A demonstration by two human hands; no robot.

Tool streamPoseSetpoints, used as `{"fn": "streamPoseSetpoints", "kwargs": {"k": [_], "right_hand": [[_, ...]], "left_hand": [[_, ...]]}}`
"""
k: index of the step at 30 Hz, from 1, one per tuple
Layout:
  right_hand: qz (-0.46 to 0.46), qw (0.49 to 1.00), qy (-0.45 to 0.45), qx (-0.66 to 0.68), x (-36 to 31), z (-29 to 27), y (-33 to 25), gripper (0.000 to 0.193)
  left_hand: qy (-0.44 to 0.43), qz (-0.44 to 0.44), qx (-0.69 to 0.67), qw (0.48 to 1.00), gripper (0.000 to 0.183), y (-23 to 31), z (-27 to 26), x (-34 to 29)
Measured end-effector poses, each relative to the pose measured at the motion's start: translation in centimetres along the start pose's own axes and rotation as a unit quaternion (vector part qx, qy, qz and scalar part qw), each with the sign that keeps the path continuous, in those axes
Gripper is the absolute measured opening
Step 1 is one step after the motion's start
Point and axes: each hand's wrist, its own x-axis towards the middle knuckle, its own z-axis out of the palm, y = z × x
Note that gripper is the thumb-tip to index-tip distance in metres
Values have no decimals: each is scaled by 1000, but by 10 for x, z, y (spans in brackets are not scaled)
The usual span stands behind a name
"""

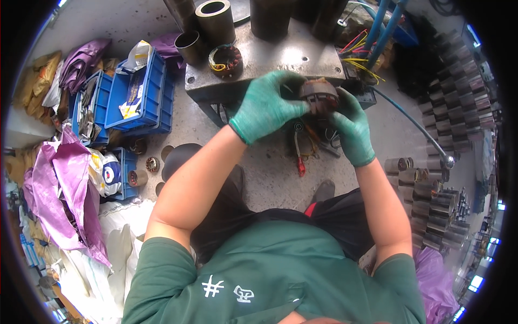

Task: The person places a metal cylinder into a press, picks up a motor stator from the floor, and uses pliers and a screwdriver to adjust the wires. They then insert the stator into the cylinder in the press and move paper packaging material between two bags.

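Between my two green-gloved hands a small motor stator is held up at the front edge of the metal press table. Fingers and thumb of my left hand close on its left side. My right hand grips it from the right, with the thumb low on the dark slotted part. Another stator, with a yellow lead and dark red windings, stands on the table's left part. Behind it are an open thick-walled metal cylinder and a shorter hollow tube.
Blue crates with bags and parts stand at the left, beside a purple sack. Many metal cylinders are stacked at the right. A lever with a ball end reaches out there. Coloured wires hang near blue pipes.
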Motion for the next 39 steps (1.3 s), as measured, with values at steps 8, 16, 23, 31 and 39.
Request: {"fn": "streamPoseSetpoints", "kwargs": {"k": [8, 16, 23, 31, 39], "right_hand": [[247, 742, -264, -564, 2, -91, 222, 55], [337, 697, -84, -628, -51, -95, 403, 51], [361, 736, -70, -569, -43, -88, 379, 46], [394, 837, -84, -371, -10, -63, 219, 39], [-19, 826, -131, -547, -34, -35, -51, 47]], "left_hand": [[179, 102, 386, 899, 44, -36, -37, 47], [167, 57, 378, 909, 51, -43, -31, 48], [90, 54, 392, 914, 73, -44, -41, 42], [92, 53, 374, 921, 76, -41, -35, 44], [95, 75, 351, 928, 67, -46, -27, 49]]}}
